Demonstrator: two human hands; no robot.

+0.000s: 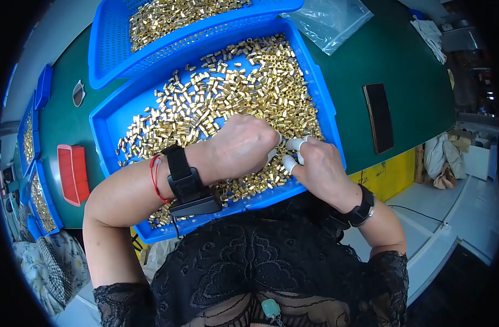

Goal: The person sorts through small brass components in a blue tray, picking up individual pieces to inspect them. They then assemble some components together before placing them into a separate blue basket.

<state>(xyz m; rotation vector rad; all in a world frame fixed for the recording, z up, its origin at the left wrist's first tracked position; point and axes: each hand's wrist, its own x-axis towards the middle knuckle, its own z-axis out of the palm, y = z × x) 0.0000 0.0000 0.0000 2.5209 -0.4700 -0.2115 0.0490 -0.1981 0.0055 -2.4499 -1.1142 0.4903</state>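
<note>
The left hand (244, 144) and the right hand (323, 169) meet low over a shallow blue plastic tray (126, 111), which lies at the near edge of the green table (402, 68). Inside it are many small golden metal pieces (285, 95), thick toward the tray's right wall and thinner toward its left.

The grip of the right hand is narrow, thumb and finger close together, with white wraps (295, 144) on them; the left fingers curl inward, mostly hidden under the hand. Whether either one holds a piece, I cannot tell.

For good handling, I would keep both hands this low (a dropped piece then falls back among the others) and pinch lightly but squarely, because smooth metal can probably slip and roll.

The pieces are short and shiny, and several show a round open end. Behind the tray, toward the table's far edge, a blue basket with perforated plastic walls (105, 54) carries similar pieces; to its right lies a thin, wrinkled transparent bag (331, 24).
</note>
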